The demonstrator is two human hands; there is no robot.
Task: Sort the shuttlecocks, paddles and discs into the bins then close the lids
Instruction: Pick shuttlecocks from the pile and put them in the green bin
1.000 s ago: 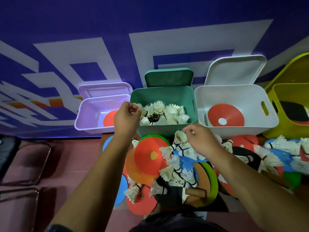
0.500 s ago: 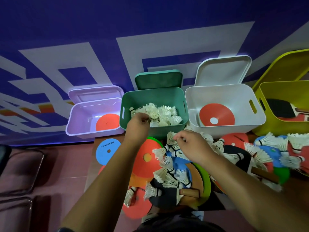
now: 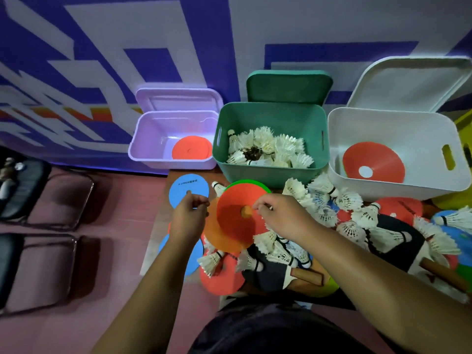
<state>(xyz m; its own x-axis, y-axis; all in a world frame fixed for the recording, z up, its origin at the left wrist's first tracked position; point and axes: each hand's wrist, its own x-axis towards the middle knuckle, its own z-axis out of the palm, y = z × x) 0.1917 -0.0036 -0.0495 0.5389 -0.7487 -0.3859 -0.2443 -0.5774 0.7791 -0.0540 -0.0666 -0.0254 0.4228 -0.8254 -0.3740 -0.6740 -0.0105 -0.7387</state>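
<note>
Several white shuttlecocks fill the green bin. The lilac bin and the white bin each hold one red disc. All three lids stand open. On the table lies a mixed heap of shuttlecocks, discs and black paddles. My right hand is over the top red disc, pinching it at the centre hole. My left hand has its fingers curled at the near edge of a blue disc; I see nothing held in it.
A yellow bin shows at the right edge. Two dark folding chairs stand on the reddish floor to the left. The patterned purple wall rises right behind the bins. More discs overhang the table's near left edge.
My left hand has come back from the green bin to the blue disc. My right hand has left the shuttlecock pile and moved left onto the red disc. The view shifted left.
</note>
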